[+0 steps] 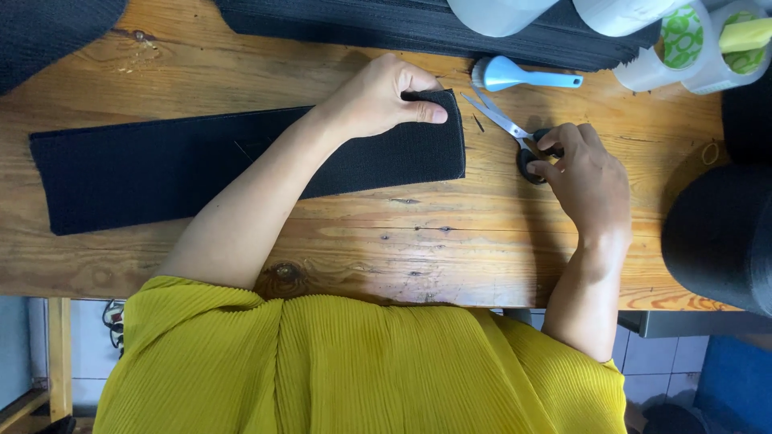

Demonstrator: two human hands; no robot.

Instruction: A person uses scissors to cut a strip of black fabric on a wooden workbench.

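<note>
- Lying just beyond the right hand's fingers: a light-blue plastic brush (pixel 515 75) on the worn wooden table (pixel 418 241), with white tape rolls (pixel 683 44) farther off and dark stacked fabric (pixel 386 24) along the far edge.
- Pinching the right end of a long black fabric strip (pixel 161 165): left hand (pixel 378 98), fingers curled, thumb pressing on top.
- Curling around the black handles of steel scissors (pixel 515 133): right hand (pixel 587 173), blades pointing toward the strip's end, just apart from it.
</note>
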